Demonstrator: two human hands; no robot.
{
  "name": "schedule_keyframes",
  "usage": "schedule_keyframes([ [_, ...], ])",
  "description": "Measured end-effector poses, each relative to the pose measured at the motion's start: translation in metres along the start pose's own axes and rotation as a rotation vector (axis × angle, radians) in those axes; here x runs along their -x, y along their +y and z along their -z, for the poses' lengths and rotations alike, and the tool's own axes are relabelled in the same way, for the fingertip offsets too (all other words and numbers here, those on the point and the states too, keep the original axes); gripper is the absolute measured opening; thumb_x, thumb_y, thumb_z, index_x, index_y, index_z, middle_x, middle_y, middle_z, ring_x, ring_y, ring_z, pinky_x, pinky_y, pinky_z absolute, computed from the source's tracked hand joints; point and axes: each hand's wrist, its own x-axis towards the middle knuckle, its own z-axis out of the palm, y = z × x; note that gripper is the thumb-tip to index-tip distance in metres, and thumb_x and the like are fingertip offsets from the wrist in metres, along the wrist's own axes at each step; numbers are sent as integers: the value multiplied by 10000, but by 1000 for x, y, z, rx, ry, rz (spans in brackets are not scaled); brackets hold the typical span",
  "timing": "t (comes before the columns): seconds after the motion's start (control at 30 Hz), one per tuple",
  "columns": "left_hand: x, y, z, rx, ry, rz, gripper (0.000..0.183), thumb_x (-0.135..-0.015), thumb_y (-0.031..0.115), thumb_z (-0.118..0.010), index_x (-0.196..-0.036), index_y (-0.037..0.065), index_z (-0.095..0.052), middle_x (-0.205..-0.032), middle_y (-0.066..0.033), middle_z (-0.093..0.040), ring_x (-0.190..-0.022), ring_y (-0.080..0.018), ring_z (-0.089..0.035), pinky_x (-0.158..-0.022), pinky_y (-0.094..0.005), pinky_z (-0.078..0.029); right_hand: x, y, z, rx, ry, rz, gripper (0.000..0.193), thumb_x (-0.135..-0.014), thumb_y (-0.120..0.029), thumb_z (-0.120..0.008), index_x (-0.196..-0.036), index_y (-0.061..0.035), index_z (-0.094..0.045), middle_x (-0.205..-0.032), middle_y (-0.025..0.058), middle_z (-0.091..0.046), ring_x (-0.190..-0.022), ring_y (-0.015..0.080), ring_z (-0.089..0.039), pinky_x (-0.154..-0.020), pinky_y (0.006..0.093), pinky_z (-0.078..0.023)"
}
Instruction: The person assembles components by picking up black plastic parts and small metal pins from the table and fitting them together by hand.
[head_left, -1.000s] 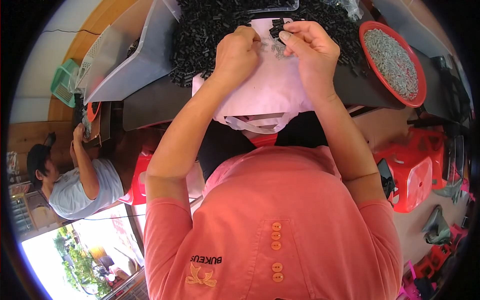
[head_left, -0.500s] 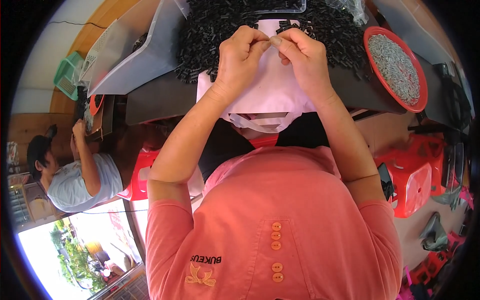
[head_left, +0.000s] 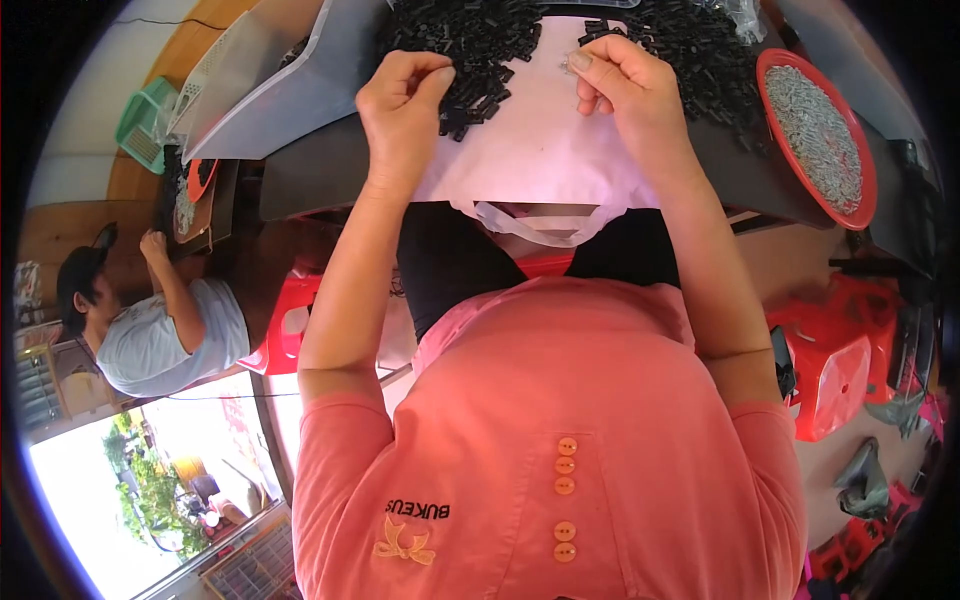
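Observation:
My left hand (head_left: 402, 120) is closed in a pinch beside the left heap of small black plastic pieces (head_left: 470, 50); what its fingertips hold, if anything, is hidden. Over the white cloth (head_left: 530, 150), my right hand (head_left: 635, 90) pinches a tiny silvery metal piece (head_left: 567, 65) between thumb and forefinger. Another heap of black pieces (head_left: 715, 65) lies just beyond and to the right of that hand. Small silvery metal pieces (head_left: 815, 135) fill a red bowl (head_left: 868, 185) at the table's right.
A large translucent plastic bin (head_left: 270, 110) stands on the dark table (head_left: 315, 175) at the left. Clear plastic wrap (head_left: 742, 20) lies at the far right. Another person (head_left: 170, 330) works at a table on the left. Red stools (head_left: 825, 360) stand at the lower right.
My hands were together over the cloth and have come apart. The left moved left and slightly nearer; the right moved a little right, with a metal piece now visible in its fingertips.

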Motion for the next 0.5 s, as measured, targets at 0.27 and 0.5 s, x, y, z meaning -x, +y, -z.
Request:
schedule_keyframes([
  [0.27, 5, 16, -15, -636, -231, -512, 213, -698, 86, -728, -909, 112, -712, -979, -37, -604, -990, -279, -508, -834, -382, -451, -2, 11, 1, 91, -60, 30, 160, -896, -153, -639, -831, -8, -619, -617, -6, -555, -549, 54, -502, -519, 217, -428],
  [0.5, -4, 12, -30, -809, -350, -535, 187, -709, 78, -715, -893, 107, -704, -1031, -24, -595, -1043, -283, -496, -878, -426, -425, -1, 11, -1, 104, -32, 15, 140, -891, -134, -627, -827, -9, -618, -617, -7, -555, -546, 52, -499, -499, 224, -422],
])
